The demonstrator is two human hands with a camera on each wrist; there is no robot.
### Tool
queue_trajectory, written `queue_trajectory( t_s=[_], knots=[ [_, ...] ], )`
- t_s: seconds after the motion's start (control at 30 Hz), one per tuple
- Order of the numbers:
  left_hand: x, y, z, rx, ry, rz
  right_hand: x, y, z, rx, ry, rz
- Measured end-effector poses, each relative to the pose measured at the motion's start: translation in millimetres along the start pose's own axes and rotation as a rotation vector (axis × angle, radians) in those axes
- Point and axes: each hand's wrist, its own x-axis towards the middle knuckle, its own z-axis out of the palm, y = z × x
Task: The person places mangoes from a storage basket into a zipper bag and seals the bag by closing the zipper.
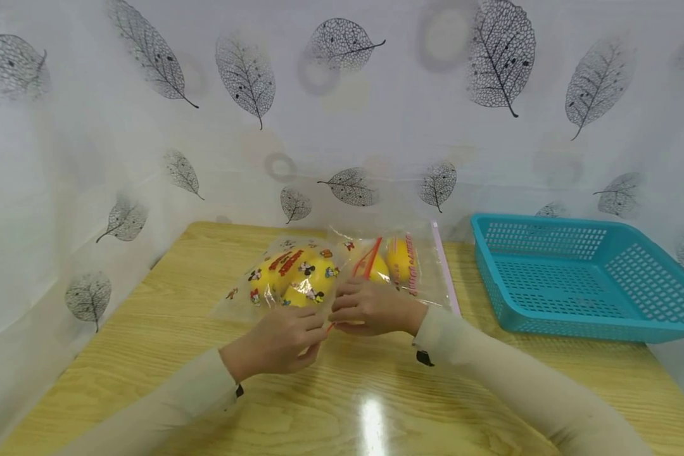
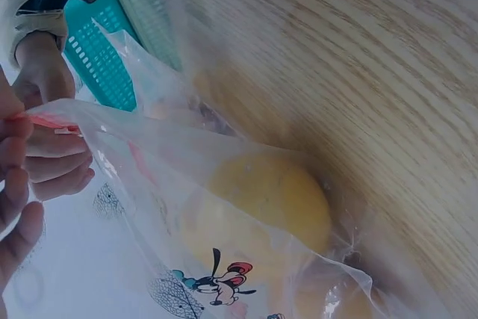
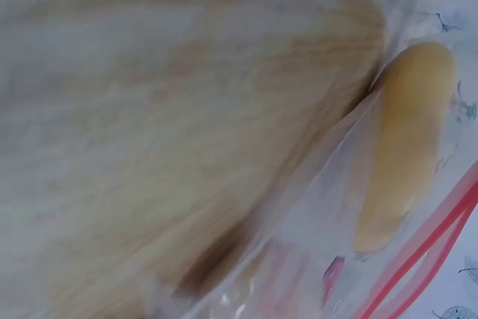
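Observation:
A clear zip bag (image 1: 268,288) with cartoon figures and a red zip strip (image 1: 370,253) lies on the table with smooth yellow fruit-like pieces (image 1: 308,282) inside. My left hand (image 1: 287,339) pinches the lower end of the red strip; in the left wrist view its fingers (image 2: 11,207) are at the left edge. Close beside it, my right hand (image 1: 373,307) grips the same strip a little farther along. The strip's far part stands in a loop of two lines. In the right wrist view a long yellow piece (image 3: 411,140) shows behind clear plastic.
A second clear bag (image 1: 430,285) with a pink zip edge (image 1: 446,269) and yellow pieces (image 1: 400,256) lies right beside the first, partly under it. A turquoise plastic basket (image 1: 490,285) stands at the table's right. Leaf-patterned cloth (image 1: 376,126) hangs behind the wooden table (image 1: 165,304).

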Motion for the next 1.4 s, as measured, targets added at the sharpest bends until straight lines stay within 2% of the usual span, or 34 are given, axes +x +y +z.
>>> queue_trajectory(
  t_s=[0.2,0.4,0.5,0.8,1.13,1.4],
  knots=[
    [-0.8,3.4,-1.4,0.015,-0.031,-0.052,8.2,-8.7,-1.3,0.022,0.008,-0.024],
    [5.2,9.6,-3.7,0.076,-0.086,-0.155,13.0,-8.7,-0.7,0.009,0.010,-0.030],
    [7.8,10.7,-2.8,0.088,-0.095,-0.181,14.3,-7.4,0.2,0.005,0.006,-0.035],
    [9.8,6.7,2.1,0.068,-0.075,-0.124,13.6,0.6,3.6,0.021,0.004,-0.060],
    [7.2,6.4,1.3,0.163,-0.068,-0.071,5.4,12.3,2.1,-0.032,-0.013,-0.058],
    [3.5,4.0,0.9,0.109,-0.082,-0.074,-7.1,26.7,3.6,-0.009,0.030,-0.026]
  ],
)
